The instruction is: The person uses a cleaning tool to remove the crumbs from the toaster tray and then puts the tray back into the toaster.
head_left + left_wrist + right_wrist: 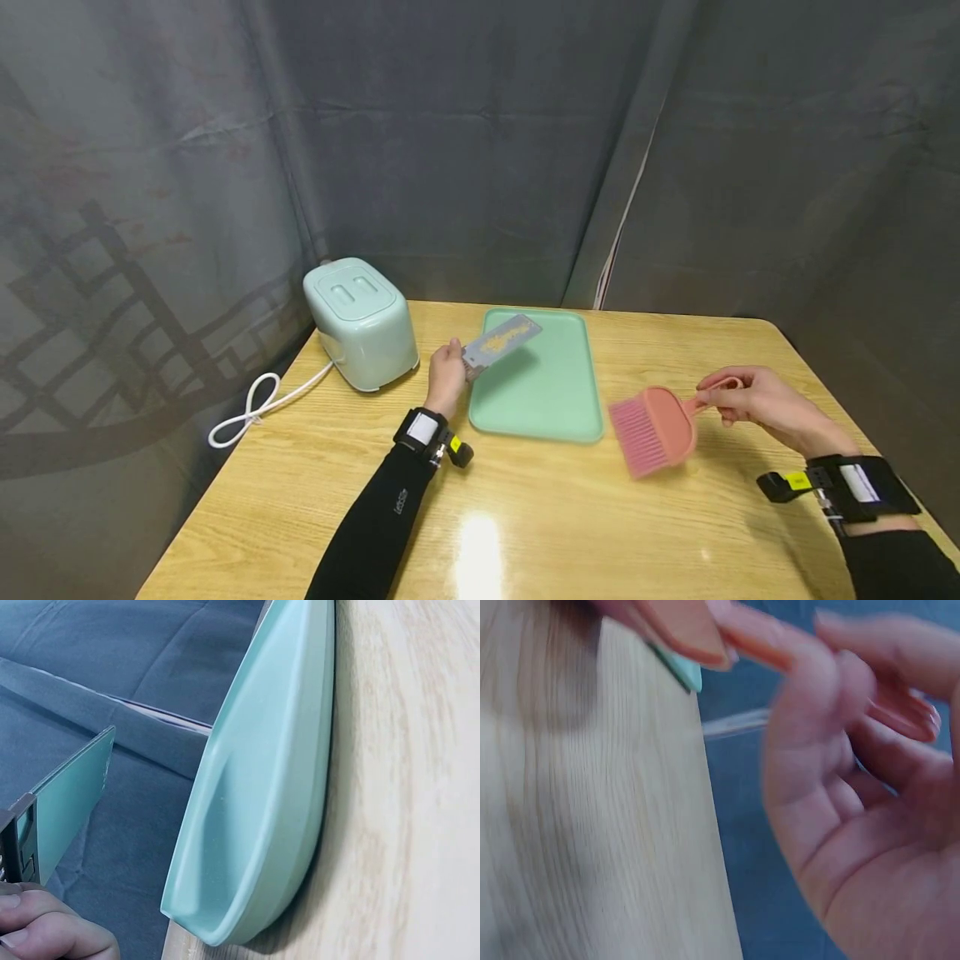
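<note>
Left hand (446, 377): fingers curled round the near end of a grey crumb tray (501, 340), held tilted above the left part of the green tray (557, 408); yellow crumbs lay along the crumb tray's upper face. In the left wrist view the fingers (45, 930) pinched the dark end of the same piece, with the green tray's rim (255, 825) just beside it.

Right hand (765, 402): fingers closed on the looped handle of a pink brush (654, 427), bristles pointing toward the near left, the brush head raised just off the table to the right of the green tray. The right wrist view was blurred; palm (870, 825) and handle only.

The two hands were well apart.

Wooden table (525, 517): bore the green tray at centre. Mint toaster (362, 322): stood at the far left corner, lid shut, white cord (255, 405) looped over the table's left edge. Dark curtain (480, 125): hung behind.
</note>
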